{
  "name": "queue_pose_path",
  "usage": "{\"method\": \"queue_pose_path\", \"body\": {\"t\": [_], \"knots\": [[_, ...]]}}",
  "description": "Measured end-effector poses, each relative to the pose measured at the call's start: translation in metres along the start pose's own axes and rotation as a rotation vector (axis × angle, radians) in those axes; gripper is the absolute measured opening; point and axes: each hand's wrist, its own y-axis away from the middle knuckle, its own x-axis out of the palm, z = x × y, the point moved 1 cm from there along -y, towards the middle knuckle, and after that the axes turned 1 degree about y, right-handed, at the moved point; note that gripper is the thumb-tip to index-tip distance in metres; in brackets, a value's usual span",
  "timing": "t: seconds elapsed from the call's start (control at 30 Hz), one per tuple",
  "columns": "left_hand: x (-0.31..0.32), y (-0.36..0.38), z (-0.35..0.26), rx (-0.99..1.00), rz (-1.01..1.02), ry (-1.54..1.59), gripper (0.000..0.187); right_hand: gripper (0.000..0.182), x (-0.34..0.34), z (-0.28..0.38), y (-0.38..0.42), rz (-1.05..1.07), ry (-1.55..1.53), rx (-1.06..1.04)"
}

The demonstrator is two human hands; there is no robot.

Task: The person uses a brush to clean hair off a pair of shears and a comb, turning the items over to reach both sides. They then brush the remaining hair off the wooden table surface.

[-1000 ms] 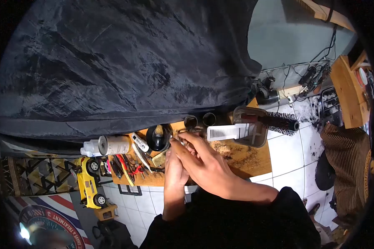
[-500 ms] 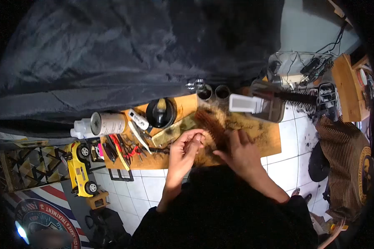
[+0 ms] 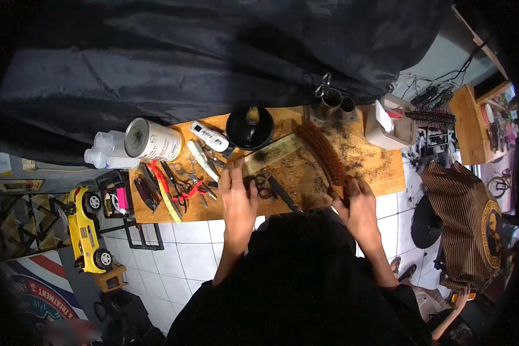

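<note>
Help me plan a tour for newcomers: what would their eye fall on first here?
Probably the bright yellow toy car at the lower left, beyond the end of the wooden table. Next, perhaps, the long, curved, reddish-brown brush slanting across the table, its near end at the right hand. The huge dark cloth filling the top also stands out.

Barbershop: scissors [image 3: 192,187], razors [image 3: 205,160] and a striped cape [image 3: 466,225].
</note>
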Motion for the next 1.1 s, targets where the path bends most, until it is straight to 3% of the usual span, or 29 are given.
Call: {"method": "queue_pose_path", "body": {"t": [0.1, 0.2, 0.4, 0.5, 0.57, 0.6, 0.7, 0.73, 0.8, 0.83, 0.9, 0.97, 1.0, 1.07, 1.1], "knots": [[0.000, 0.001, 0.015, -0.042, 0.065, -0.068, 0.053, 0.036, 0.001, 0.019, 0.001, -0.091, -0.136, -0.012], [-0.001, 0.000, 0.022, -0.051, 0.178, -0.097, 0.053, 0.037, 0.009, 0.029, 0.006, -0.145, -0.137, -0.077], [-0.002, -0.006, 0.031, 0.085, 0.194, -0.144, 0.044, 0.039, 0.018, 0.053, 0.016, -0.216, -0.286, -0.007], [-0.003, -0.005, 0.036, 0.054, 0.245, -0.059, 0.045, 0.038, 0.023, 0.060, 0.024, -0.188, -0.404, 0.111], [-0.005, -0.003, 0.043, 0.042, 0.237, -0.009, 0.046, 0.039, 0.024, 0.069, 0.032, -0.089, -0.709, 0.380], [-0.007, -0.003, 0.046, 0.049, 0.241, -0.001, 0.046, 0.039, 0.027, 0.072, 0.035, -0.099, -0.703, 0.386], [-0.010, 0.003, 0.058, -0.250, 0.483, 0.726, 0.038, 0.041, 0.039, 0.077, 0.049, -0.188, -0.596, 0.267], [-0.011, 0.004, 0.059, -0.243, 0.493, 0.730, 0.038, 0.041, 0.044, 0.075, 0.054, -0.198, -0.593, 0.274], [-0.013, 0.010, 0.056, -0.437, 0.475, 1.141, 0.033, 0.046, 0.050, 0.075, 0.061, -0.235, -0.362, 0.062], [-0.015, 0.013, 0.055, -0.436, 0.493, 1.143, 0.033, 0.047, 0.055, 0.081, 0.064, -0.255, -0.558, 0.155], [-0.016, 0.022, 0.053, -0.716, 0.439, 1.467, 0.028, 0.052, 0.050, 0.097, 0.071, -0.184, -0.580, 0.169], [-0.014, 0.031, 0.056, -0.664, 0.478, 1.439, 0.027, 0.059, 0.035, 0.123, 0.073, 0.040, -0.520, 0.266], [-0.011, 0.034, 0.057, -0.596, 0.489, 1.418, 0.027, 0.053, 0.042, 0.125, 0.075, -0.154, -0.394, -0.046], [-0.006, 0.047, 0.063, -0.604, 0.526, 1.464, 0.026, 0.048, 0.042, 0.134, 0.079, -0.057, -0.380, -0.062], [-0.003, 0.053, 0.071, -0.553, 0.479, 1.382, 0.025, 0.047, 0.049, 0.135, 0.078, -0.129, -0.390, -0.176]]}}
